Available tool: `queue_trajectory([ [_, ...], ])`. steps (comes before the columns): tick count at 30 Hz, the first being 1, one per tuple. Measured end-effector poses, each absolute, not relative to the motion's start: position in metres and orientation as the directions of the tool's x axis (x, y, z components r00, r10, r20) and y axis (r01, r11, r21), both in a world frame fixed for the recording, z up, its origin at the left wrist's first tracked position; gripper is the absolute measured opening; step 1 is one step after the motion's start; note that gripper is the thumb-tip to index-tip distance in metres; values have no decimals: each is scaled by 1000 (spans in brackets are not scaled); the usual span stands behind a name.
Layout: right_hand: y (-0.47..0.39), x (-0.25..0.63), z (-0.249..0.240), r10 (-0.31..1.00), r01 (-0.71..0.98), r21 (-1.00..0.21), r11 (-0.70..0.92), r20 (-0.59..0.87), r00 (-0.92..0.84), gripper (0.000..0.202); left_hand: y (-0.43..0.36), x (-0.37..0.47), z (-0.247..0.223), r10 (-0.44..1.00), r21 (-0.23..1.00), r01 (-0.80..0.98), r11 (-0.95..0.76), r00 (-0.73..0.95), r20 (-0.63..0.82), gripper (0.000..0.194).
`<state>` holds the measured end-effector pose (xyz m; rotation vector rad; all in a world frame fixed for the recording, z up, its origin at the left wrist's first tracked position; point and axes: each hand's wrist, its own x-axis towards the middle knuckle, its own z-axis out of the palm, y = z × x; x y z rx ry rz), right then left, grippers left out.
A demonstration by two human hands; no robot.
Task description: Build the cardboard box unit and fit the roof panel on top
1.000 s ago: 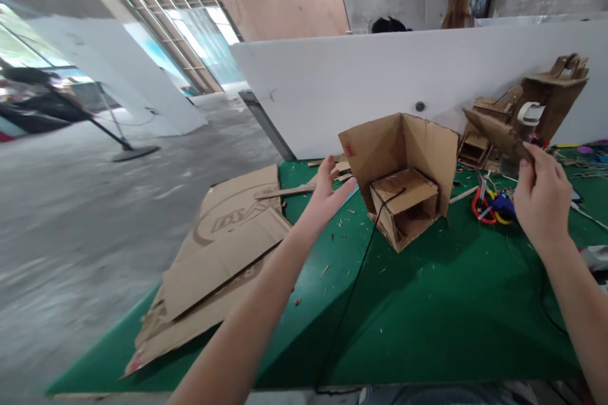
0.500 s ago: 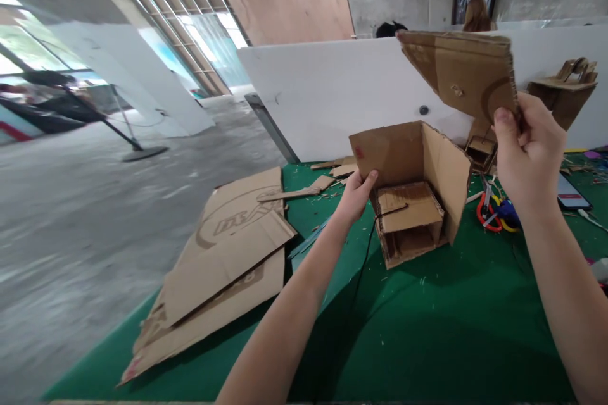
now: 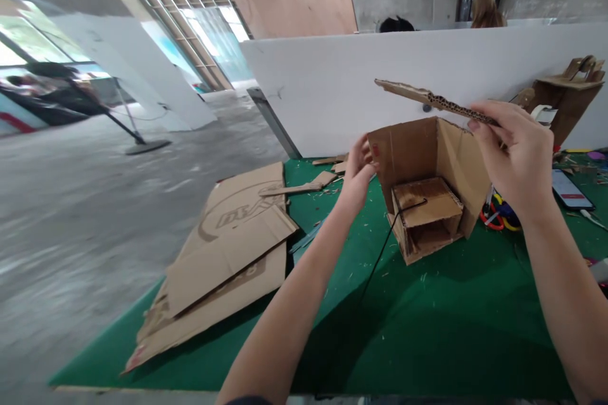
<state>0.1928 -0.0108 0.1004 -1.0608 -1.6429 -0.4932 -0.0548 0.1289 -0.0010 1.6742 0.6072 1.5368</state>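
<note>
My left hand [image 3: 358, 174] is at the left edge of an open cardboard box [image 3: 409, 145], its bent fingers and thumb against the upright panel. Two tall panels stand at the box's back and right side, and a smaller cardboard compartment [image 3: 425, 202] with an open front sits at its base. A thin black cord [image 3: 380, 256] runs from the top of that compartment down to the table. Above the box, my right hand [image 3: 515, 152] pinches a flat cardboard piece [image 3: 441, 103] by its right end; I see it nearly edge-on.
Large cardboard sheets [image 3: 228, 259] lie on the green table [image 3: 427, 342] at left, with cardboard scraps [image 3: 304, 186] behind. Red-handled scissors [image 3: 491, 218] and a phone [image 3: 570, 190] are at right. A white partition [image 3: 323, 95] stands behind, and another cardboard build [image 3: 565, 101] is at far right.
My right hand has lowered and tilted the cardboard piece from showing its face to nearly edge-on. The box has shifted right, and my left hand's fingers have moved to the panel's outer edge.
</note>
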Motion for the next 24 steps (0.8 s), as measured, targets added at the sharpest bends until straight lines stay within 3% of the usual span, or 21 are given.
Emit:
queue_trajectory([
  [4, -13, 195, 103, 380, 829, -128, 544, 919, -107, 29, 110, -72, 43, 625, 639, -59, -767, 153, 765, 69],
  [7, -14, 195, 103, 398, 836, -81, 542, 901, -171, 30, 94, -74, 66, 560, 583, -31, -812, 243, 792, 76],
  [12, -16, 196, 103, 456, 833, -51, 552, 854, -250, 30, 85, -61, 72, 540, 583, -23, -812, 348, 766, 76],
  [24, -16, 199, 102, 466, 821, -22, 571, 832, -302, 34, 99, -53, 61, 509, 534, -28, -845, 267, 818, 61],
])
